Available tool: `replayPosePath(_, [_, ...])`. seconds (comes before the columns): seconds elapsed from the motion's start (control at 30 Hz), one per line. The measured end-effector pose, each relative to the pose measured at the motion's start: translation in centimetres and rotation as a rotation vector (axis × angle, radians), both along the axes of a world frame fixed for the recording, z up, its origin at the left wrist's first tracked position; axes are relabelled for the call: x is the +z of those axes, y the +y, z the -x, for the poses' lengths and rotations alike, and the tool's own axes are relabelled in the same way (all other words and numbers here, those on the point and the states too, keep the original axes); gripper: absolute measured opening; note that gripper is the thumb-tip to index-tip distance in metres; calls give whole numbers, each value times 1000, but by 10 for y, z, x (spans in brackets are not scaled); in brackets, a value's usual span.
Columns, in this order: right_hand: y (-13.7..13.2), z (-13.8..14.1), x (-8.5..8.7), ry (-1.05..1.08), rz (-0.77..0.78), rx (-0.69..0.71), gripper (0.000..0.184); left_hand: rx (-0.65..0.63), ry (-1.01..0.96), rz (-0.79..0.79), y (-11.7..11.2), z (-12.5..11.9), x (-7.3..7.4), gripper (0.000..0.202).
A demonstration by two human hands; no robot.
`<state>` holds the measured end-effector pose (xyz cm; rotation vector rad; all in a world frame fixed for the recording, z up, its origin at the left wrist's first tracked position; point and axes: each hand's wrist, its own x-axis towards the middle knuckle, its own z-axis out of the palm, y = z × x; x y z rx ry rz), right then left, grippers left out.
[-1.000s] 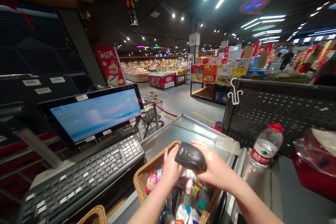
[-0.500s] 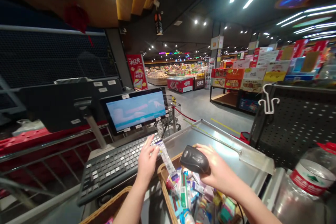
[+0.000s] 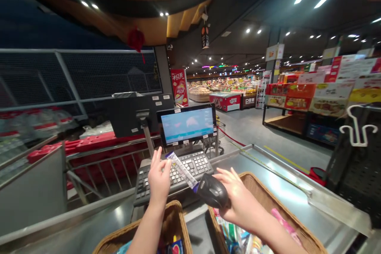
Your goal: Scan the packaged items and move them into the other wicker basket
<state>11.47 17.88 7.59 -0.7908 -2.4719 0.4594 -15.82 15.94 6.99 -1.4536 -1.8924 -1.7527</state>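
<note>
A slim packet [image 3: 181, 170] is pinched in the left hand [image 3: 159, 178], its lower end just beside the black barcode scanner [image 3: 212, 191] clasped in the right hand [image 3: 238, 198]; the hands stay apart. Wicker baskets [image 3: 262, 190] sit on the steel tabletop [image 3: 285, 190] near a keyboard [image 3: 190, 166].

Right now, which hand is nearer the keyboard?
The left hand is nearer, just in front of the keyboard. The right hand is farther, off to the keyboard's right, holding a handheld barcode scanner.

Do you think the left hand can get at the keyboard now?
Probably yes: the left hand is just above the keyboard, nothing between, though it seems to hold a slim packet.
</note>
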Motion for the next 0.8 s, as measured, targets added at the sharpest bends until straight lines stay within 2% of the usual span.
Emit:
replayPosePath(0.1, [-6, 9, -2, -15, -8, 19, 63, 43, 33, 1, -12, 7, 2, 35])
replayPosePath(0.33, [-18, 22, -6, -37, -9, 61, 71, 149, 121, 53, -33, 14, 4, 36])
replayPosePath(0.8, [-32, 28, 0, -9, 18, 122, 61, 189, 129, 49, -51, 21, 6, 36])
